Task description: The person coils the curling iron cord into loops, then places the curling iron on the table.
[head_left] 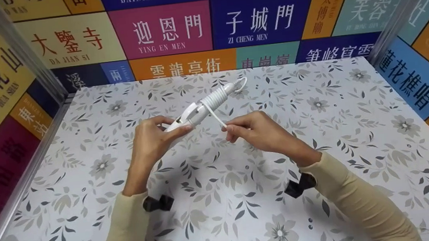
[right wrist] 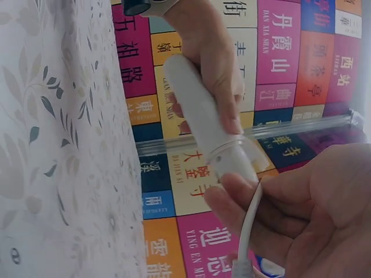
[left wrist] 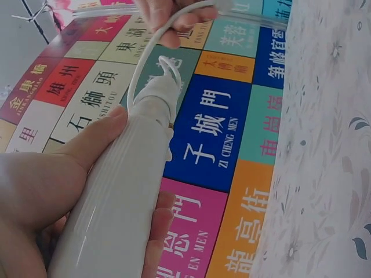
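A white wand-shaped appliance [head_left: 197, 114] is held tilted above the table, its far end pointing up and right. My left hand [head_left: 150, 138] grips its thick lower body, thumb along the near side. White cord [head_left: 214, 99] is wound in several coils about the upper part, and a small loop sticks out past the tip. From the coils a taut length of cord runs down to my right hand [head_left: 254, 130], which pinches it between thumb and fingers. In the right wrist view, a thicker sleeve [right wrist: 241, 268] shows on the cord below the right fingers.
Beneath both hands lies a table covered in a white cloth with grey flowers and leaves [head_left: 233, 179]. Coloured panels with lettering [head_left: 163, 29] stand behind the table and along its sides. A clear upright strip [head_left: 24, 49] marks the left back corner.
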### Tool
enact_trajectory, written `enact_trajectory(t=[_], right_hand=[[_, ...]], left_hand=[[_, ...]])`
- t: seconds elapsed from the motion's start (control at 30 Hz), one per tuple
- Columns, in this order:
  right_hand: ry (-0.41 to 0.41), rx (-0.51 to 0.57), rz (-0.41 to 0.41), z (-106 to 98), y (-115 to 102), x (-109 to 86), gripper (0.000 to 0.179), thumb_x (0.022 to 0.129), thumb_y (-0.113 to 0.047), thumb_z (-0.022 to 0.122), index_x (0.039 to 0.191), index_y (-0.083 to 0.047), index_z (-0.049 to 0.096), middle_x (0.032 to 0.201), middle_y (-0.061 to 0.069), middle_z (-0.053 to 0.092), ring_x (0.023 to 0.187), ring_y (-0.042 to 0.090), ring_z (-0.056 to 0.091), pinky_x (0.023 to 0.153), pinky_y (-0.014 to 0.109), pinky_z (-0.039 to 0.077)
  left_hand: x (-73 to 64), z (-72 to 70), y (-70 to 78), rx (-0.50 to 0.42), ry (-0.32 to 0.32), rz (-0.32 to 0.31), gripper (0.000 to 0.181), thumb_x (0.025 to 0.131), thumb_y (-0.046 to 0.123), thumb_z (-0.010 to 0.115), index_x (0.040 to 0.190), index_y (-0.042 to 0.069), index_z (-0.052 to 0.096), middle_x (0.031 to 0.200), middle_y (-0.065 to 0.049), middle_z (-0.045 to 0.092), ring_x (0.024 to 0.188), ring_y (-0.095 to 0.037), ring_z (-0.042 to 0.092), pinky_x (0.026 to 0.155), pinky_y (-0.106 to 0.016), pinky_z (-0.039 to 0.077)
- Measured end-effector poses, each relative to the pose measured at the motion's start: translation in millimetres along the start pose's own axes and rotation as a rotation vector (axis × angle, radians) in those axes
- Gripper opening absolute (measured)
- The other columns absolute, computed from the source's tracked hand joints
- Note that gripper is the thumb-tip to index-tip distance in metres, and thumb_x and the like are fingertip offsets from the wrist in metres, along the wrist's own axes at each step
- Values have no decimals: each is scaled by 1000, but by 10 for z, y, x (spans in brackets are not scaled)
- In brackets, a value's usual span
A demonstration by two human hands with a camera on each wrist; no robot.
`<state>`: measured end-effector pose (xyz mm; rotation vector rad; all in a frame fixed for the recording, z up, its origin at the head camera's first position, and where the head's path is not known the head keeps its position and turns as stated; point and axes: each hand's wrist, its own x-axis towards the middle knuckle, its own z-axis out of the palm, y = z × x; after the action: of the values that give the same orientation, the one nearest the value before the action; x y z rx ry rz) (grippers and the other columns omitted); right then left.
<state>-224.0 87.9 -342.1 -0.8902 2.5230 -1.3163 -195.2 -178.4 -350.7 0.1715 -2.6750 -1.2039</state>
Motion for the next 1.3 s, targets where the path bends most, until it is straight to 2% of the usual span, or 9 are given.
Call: enact_trajectory(t=[0.2,0.33,0.6,0.77,0.9,1.03,1.13,1.23,1.3], right_hand=[[-15,55,-20,60,179,-4,24,101,-18,59,115,-5,75,92,11,77,89,20,73,89,40,56],[-49,88,-31,78,302,20,24,101,-20,60,113,-5,76,93,11,77,89,17,72,88,34,55],[-185,214,-41,121,516,97,25,102,-16,57,110,1,75,102,21,75,85,7,71,81,25,55],[-229,231,-44,121,626,134,26,102,-15,58,111,2,75,102,21,75,85,9,71,86,32,56],[-262,243,-68,112,701,172,26,102,-14,57,111,4,74,97,21,75,85,10,71,89,30,56],[-293,213,-98,95,733,229,25,102,-14,56,110,3,74,95,22,74,87,18,70,90,32,55],[-295,171,-79,65,741,274,25,102,-17,58,114,0,72,96,19,74,90,20,69,89,34,54],[-306,156,-43,15,750,304,19,100,-22,61,111,-10,72,94,2,75,91,8,68,87,25,52],[-323,302,-47,-25,756,316,11,99,-18,64,104,-14,72,93,-7,74,90,5,68,86,22,52]], left_hand=[[17,-25,11,-37,-55,-31,52,73,47,87,105,8,75,104,-13,73,72,-19,58,58,-26,45],[2,-22,27,-38,-72,-40,52,73,46,87,107,8,75,107,-13,72,75,-21,59,58,-26,46],[-33,-64,65,-49,-144,-38,52,72,50,87,106,12,76,103,-12,74,76,-21,64,62,-28,51],[-48,-74,89,-61,-186,-45,53,72,49,88,107,11,76,103,-12,74,77,-21,64,63,-28,51],[-70,-65,122,-66,-227,-37,52,71,49,88,106,12,76,101,-11,73,75,-19,62,63,-27,50],[-84,-63,130,-78,-275,-22,51,71,47,88,106,12,77,98,-10,73,73,-18,61,62,-27,49],[-83,-66,114,-92,-312,1,47,73,43,88,105,11,77,96,-11,74,70,-17,61,61,-27,49],[-78,-67,94,-95,-354,34,40,74,40,88,101,13,78,92,-9,75,69,-16,61,61,-26,49],[-77,-65,84,-94,-380,63,38,74,41,88,100,14,79,89,-7,76,69,-15,60,61,-26,49]])
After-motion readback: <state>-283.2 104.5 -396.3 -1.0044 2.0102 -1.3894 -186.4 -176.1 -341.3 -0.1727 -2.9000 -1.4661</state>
